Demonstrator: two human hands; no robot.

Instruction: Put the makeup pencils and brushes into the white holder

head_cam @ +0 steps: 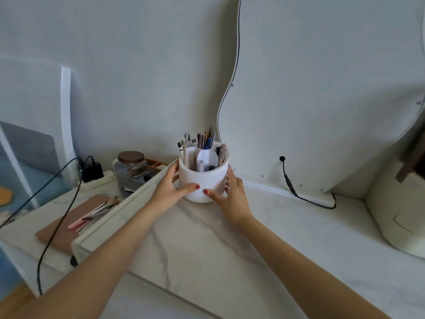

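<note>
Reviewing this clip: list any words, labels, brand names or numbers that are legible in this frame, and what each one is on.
None can be read.
White holder, held by the left hand and right hand: plain, no print.
Pencils and brushes in it: any markings too small to read.
Jar with brown lid: nothing legible.

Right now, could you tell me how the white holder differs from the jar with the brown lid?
The white holder is opaque, open-topped and full of pencils; the jar is clear glass under a brown lid. The holder stands on the raised marble top, clasped by the left hand and the right hand; the jar sits untouched on the lower surface. Both stand upright.
</note>
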